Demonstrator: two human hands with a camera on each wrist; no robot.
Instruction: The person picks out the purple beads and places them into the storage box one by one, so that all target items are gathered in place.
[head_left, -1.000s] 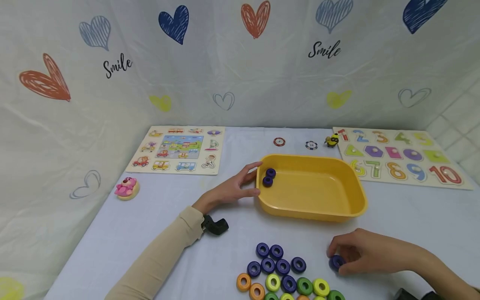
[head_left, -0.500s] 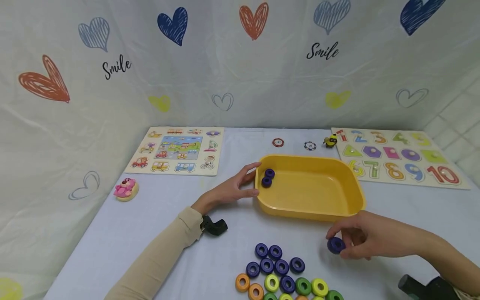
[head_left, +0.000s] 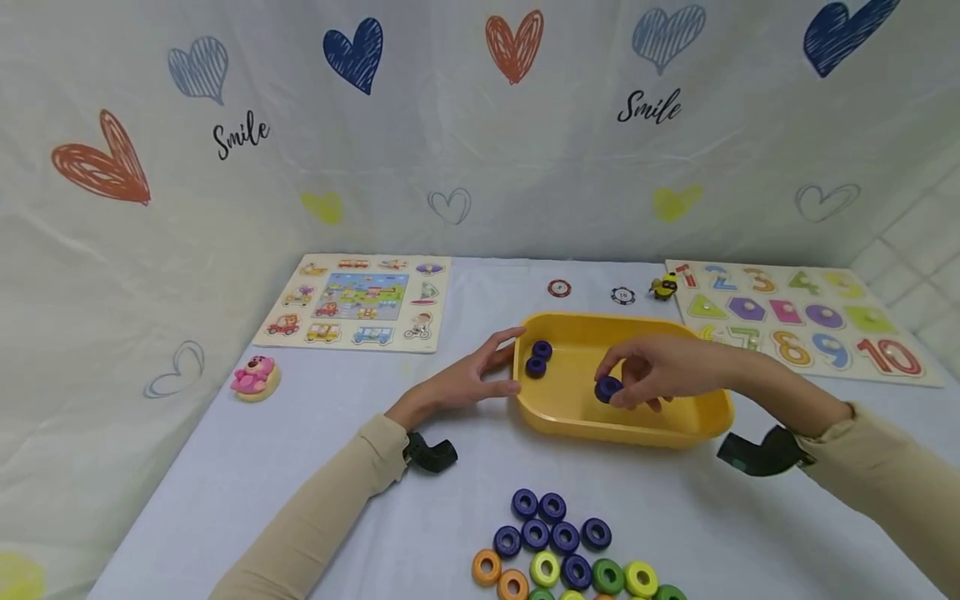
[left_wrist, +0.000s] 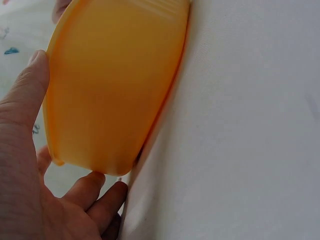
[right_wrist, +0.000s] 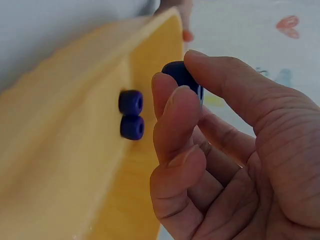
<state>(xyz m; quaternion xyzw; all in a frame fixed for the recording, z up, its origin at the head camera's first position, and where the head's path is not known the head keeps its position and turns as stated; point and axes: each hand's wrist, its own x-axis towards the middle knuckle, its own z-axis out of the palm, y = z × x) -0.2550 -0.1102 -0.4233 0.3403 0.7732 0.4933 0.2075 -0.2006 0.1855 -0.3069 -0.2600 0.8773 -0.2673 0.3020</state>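
My right hand [head_left: 660, 371] pinches a dark blue ring [head_left: 607, 389] between thumb and fingers, over the inside of a yellow plastic tub [head_left: 622, 437]. In the right wrist view, the ring [right_wrist: 180, 74] is partly covered by the fingertips. Two similar rings [head_left: 536, 367] lie together at the tub's left end. My left hand [head_left: 472, 377] holds that end from outside, thumb and fingers spread around it. The left wrist view has the thumb [left_wrist: 37, 82] along the rim and the other fingers [left_wrist: 107, 200] bent against the end wall.
Several loose rings lie at the front: dark blue [head_left: 565, 537], orange [head_left: 487, 567], yellow [head_left: 545, 568] and green [head_left: 608, 576]. Puzzle boards stand back left [head_left: 360, 333] and back right [head_left: 813, 312]. Two chips [head_left: 558, 287], a bee figure [head_left: 663, 286] and a pink bear [head_left: 255, 377] surround the tub.
My right hand has lifted the dark blue ring from the table and carried it up and left, over the tub. The left hand stays at the tub's left end.
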